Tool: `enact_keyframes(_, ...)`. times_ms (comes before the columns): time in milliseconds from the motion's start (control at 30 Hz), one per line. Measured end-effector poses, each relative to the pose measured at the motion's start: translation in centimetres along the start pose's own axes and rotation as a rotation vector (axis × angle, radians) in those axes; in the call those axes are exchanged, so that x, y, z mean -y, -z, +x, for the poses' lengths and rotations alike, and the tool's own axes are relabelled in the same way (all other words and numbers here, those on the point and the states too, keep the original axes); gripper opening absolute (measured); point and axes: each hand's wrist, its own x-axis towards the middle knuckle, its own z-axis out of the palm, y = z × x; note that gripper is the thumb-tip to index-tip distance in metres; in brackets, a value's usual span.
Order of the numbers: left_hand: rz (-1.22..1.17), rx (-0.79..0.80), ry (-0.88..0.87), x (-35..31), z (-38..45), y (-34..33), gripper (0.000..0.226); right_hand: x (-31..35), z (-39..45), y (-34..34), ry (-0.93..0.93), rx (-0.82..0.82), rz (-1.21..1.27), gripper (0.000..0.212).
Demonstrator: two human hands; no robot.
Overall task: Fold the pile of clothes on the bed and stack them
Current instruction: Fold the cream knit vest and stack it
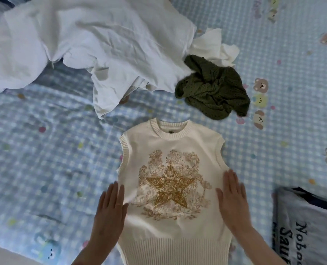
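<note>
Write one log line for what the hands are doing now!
step: smoothing | item: cream vest flat on bed | left hand open | right hand open | unfolded: white pile, green knit

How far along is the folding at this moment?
Early. Done: one grey printed shirt lies folded at the right edge. In hand: the cream star vest is spread flat, with the left hand and right hand pressed open on its sides. Left: the white garments and green knit lie crumpled beyond.
</note>
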Motion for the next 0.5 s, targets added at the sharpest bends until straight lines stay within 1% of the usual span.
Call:
enact_keyframes(33, -0.01, -0.031, -0.04, -0.7, 2.7, 0.3, 0.057, 1.0, 1.7, 0.5, 0.086, -0.022, 0.005, 0.066)
enact_keyframes(67, -0.01, -0.034, -0.091, -1.4, 5.4, 0.8, 0.056, 2.0, 3.4, 0.9, 0.174, -0.018, 0.001, 0.059)
enact_keyframes(100, 0.008, -0.023, -0.15, -1.9, 7.9, 0.9, 0.057, 2.8, 4.9, 1.2, 0.258, -0.001, -0.021, 0.057)
enact_keyframes(167, 0.092, 0.059, -0.257, -1.5, 11.6, 0.8, 0.062, 2.5, 7.2, 1.1, 0.379, 0.04, -0.136, 0.056)
enact_keyframes(200, 0.145, 0.107, -0.28, -0.8, 13.2, 0.7, 0.062, 1.2, 8.3, 1.0, 0.373, 0.052, -0.201, 0.056)
enact_keyframes(233, 0.187, 0.128, -0.27, 0.1, 14.5, 0.6, 0.06, -0.1, 9.5, 1.1, 0.302, 0.081, -0.234, 0.057)
enact_keyframes(267, 0.208, 0.111, -0.235, 0.9, 15.7, 0.6, 0.057, -1.4, 10.5, 1.5, 0.183, 0.092, -0.226, 0.057)
enact_keyframes(300, 0.201, 0.085, -0.186, 1.5, 16.9, 0.7, 0.055, -2.4, 11.5, 2.1, 0.066, 0.057, -0.196, 0.056)
enact_keyframes(333, 0.186, 0.064, -0.144, 1.6, 18.1, 0.9, 0.052, -2.9, 12.4, 2.7, -0.008, -0.003, -0.171, 0.055)
enact_keyframes(367, 0.173, 0.027, -0.135, 1.3, 19.6, 1.0, 0.049, -3.0, 13.5, 3.2, -0.023, -0.037, -0.152, 0.053)
enact_keyframes(400, 0.153, -0.009, -0.146, 0.8, 21.1, 1.1, 0.047, -2.4, 14.5, 3.5, 0.014, -0.032, -0.122, 0.052)
enact_keyframes(433, 0.112, -0.037, -0.155, 0.1, 22.6, 1.1, 0.048, -1.4, 15.6, 3.6, 0.093, -0.015, -0.077, 0.052)
enact_keyframes(500, 0.023, 0.006, -0.14, -1.1, 25.0, 1.5, 0.054, 1.2, 17.4, 3.7, 0.232, 0.03, 0.023, 0.053)
